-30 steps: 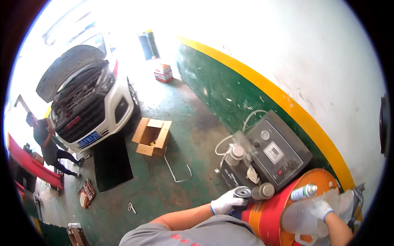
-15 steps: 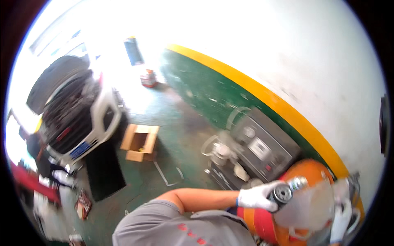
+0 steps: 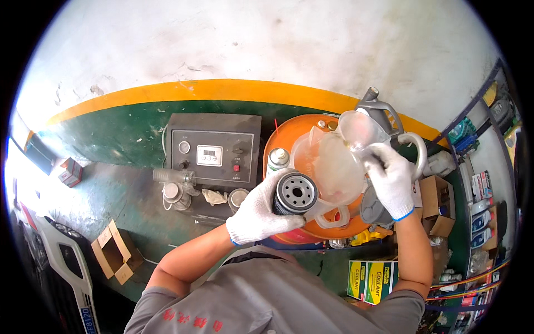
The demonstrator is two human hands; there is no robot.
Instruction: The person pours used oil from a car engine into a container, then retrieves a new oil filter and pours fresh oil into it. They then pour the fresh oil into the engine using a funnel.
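Note:
My left hand [image 3: 257,212], in a white glove, is closed around a black oil filter [image 3: 303,186], its holed metal end facing up. My right hand [image 3: 392,181], gloved too, is closed at the lower edge of a small clear plastic vessel [image 3: 359,127]; its fingertips partly hide the grip. Below and between the hands, a large translucent plastic jug [image 3: 337,177] stands on an orange drum [image 3: 295,126]. A spray can [image 3: 278,160] is beside the left hand, on the drum. Behind the clear vessel stands a grey spouted can [image 3: 378,108].
A grey machine [image 3: 214,147] with a control panel stands against the wall at left. An open carton [image 3: 117,253] lies on the floor near a white car [image 3: 72,261]. At right are coolant boxes [image 3: 374,281] and a shelf of bottles [image 3: 481,222].
My view has swung right, from the car toward the drum. The oil filter stays in my left hand. My right hand, earlier at the picture's right edge, is now beside the jug with the clear vessel.

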